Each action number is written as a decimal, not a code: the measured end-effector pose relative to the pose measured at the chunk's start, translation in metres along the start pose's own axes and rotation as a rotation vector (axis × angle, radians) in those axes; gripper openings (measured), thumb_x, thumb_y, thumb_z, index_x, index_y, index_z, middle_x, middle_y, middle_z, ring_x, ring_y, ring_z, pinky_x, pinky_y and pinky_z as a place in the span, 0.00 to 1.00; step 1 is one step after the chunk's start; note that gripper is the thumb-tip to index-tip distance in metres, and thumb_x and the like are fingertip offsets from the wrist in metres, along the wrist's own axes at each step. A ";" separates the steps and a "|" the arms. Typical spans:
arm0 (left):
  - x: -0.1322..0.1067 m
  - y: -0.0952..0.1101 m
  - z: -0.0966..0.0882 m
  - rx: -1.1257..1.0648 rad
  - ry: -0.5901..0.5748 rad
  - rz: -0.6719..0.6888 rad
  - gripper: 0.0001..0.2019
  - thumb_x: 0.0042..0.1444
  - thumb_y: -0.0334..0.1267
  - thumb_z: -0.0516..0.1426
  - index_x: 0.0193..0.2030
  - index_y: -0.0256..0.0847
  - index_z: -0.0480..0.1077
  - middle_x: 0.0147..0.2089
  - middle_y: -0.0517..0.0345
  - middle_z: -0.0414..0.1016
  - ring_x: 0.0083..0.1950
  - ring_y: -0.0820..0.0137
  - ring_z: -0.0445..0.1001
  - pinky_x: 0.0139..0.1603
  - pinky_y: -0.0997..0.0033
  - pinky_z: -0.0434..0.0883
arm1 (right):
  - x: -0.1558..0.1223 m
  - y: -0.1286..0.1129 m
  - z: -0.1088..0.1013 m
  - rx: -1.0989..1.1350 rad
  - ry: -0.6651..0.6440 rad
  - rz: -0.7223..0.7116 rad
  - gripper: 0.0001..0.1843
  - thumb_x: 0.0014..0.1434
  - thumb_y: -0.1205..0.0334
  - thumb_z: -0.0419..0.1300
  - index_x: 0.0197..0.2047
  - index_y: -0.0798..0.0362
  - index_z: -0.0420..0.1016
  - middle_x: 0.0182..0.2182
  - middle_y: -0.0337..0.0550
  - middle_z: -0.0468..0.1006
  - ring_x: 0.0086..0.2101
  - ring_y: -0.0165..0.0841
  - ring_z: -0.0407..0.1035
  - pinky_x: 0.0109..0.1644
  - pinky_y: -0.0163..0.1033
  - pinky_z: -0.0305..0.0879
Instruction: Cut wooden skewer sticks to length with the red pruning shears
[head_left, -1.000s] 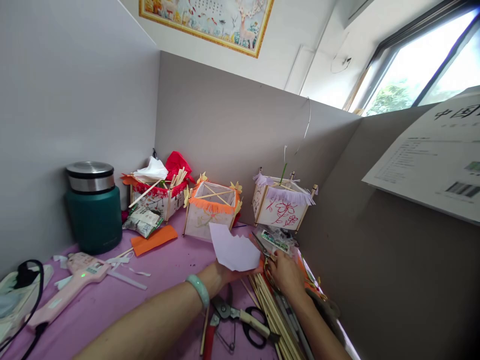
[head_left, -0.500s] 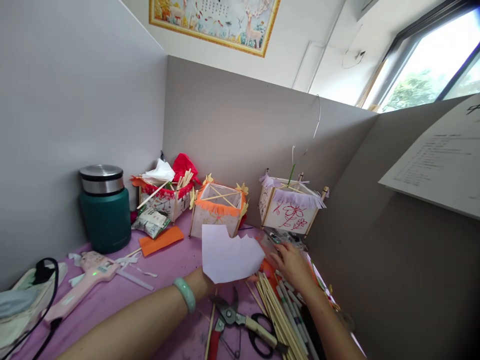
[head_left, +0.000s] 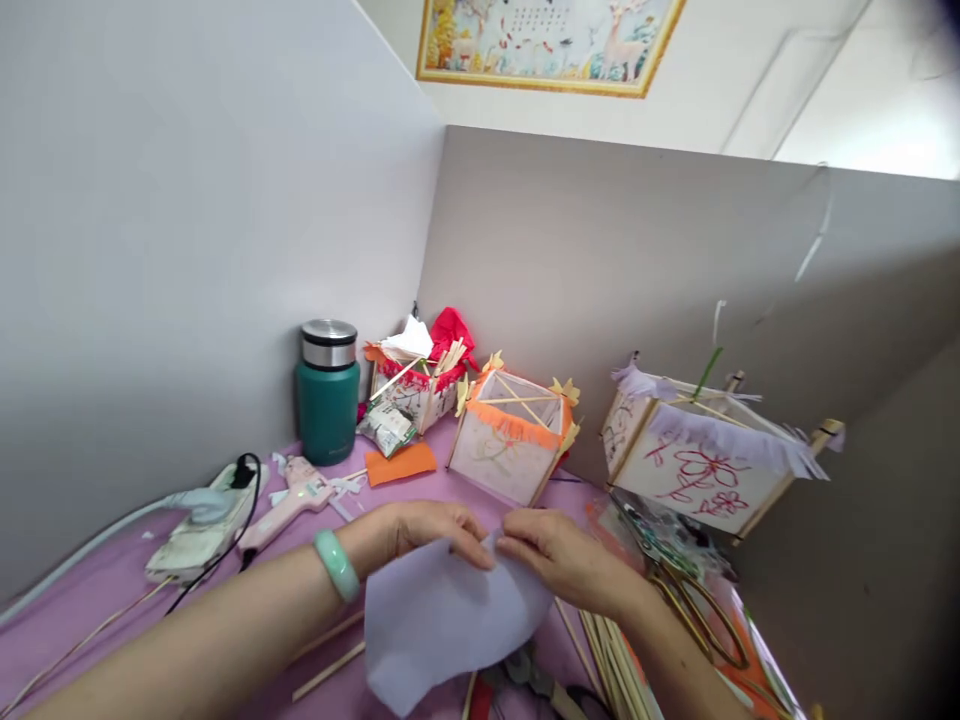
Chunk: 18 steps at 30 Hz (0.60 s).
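A pale lilac sheet of paper (head_left: pixel 450 620) hangs between both hands, its cut edge up near the fingers. My left hand (head_left: pixel 435 530), below a jade bangle (head_left: pixel 337 565), pinches the paper's upper edge. My right hand (head_left: pixel 551 555) grips the same edge just to the right, fingertips close to the left ones. Beneath the paper lie pruning shears (head_left: pixel 525 672), partly covered by it. A bundle of wooden sticks (head_left: pixel 619 660) lies below my right forearm, and gold-handled scissors (head_left: pixel 697 610) rest to its right.
Three decorated paper lanterns stand at the back: red-fringed (head_left: pixel 420 395), orange-fringed (head_left: pixel 510 440) and lilac-fringed (head_left: pixel 705 460). A green flask (head_left: pixel 328 400), a pink glue gun (head_left: pixel 289 505) and a power strip (head_left: pixel 199 530) with cables are on the left. Grey partitions (head_left: pixel 637 250) enclose the table.
My right hand has come from the clutter on the right to the paper and now holds it too. The paper has turned and tilted down. The view has swung left.
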<state>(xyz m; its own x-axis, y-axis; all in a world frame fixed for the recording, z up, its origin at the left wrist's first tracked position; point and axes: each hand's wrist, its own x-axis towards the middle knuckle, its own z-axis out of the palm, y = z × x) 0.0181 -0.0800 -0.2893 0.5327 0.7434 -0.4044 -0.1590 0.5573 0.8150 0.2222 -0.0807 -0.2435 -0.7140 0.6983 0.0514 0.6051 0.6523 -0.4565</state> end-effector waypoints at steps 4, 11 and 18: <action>-0.012 0.004 0.015 0.342 -0.054 0.028 0.02 0.46 0.28 0.60 0.26 0.34 0.75 0.23 0.55 0.74 0.21 0.70 0.71 0.22 0.74 0.66 | 0.011 -0.010 0.011 0.066 0.027 0.031 0.19 0.62 0.54 0.48 0.23 0.54 0.61 0.20 0.34 0.62 0.24 0.25 0.55 0.28 0.31 0.48; -0.016 0.007 0.028 0.323 -0.092 0.131 0.09 0.50 0.38 0.59 0.23 0.36 0.73 0.20 0.58 0.70 0.20 0.75 0.66 0.24 0.76 0.62 | -0.010 0.046 0.026 0.441 0.425 0.474 0.22 0.58 0.43 0.45 0.30 0.52 0.66 0.21 0.36 0.67 0.22 0.29 0.60 0.24 0.32 0.53; -0.077 0.008 0.007 -0.137 0.207 0.336 0.11 0.54 0.41 0.56 0.40 0.38 0.73 0.38 0.56 0.76 0.37 0.70 0.73 0.40 0.73 0.67 | -0.055 0.081 0.010 -0.594 0.443 0.772 0.17 0.54 0.50 0.54 0.37 0.53 0.77 0.34 0.54 0.77 0.38 0.50 0.69 0.39 0.50 0.61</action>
<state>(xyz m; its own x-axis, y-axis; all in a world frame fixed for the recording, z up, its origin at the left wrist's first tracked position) -0.0179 -0.1350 -0.2485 0.2557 0.9434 -0.2114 -0.4124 0.3042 0.8587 0.3072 -0.0695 -0.2920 0.0547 0.9505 0.3060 0.9984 -0.0561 -0.0041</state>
